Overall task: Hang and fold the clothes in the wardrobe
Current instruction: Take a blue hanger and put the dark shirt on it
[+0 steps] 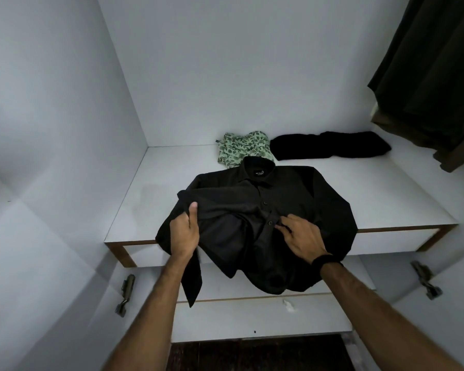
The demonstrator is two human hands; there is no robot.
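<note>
A black button-up shirt [284, 194] lies front-up on the white wardrobe shelf [150, 207], collar toward the back, its lower part and one sleeve hanging over the front edge. My left hand [185, 231] grips the shirt's left side, thumb on top of a raised fold of cloth. My right hand [303, 236] rests on the shirt near the button placket, and its fingertips seem to pinch the fabric there. A black band sits on my right wrist.
A green leaf-print garment [238, 148] and a black folded garment [329, 145] lie at the back of the shelf. Dark clothes [434, 76] hang at the upper right. A lower shelf [252, 314] lies below. Door hinges [125, 293] flank the opening.
</note>
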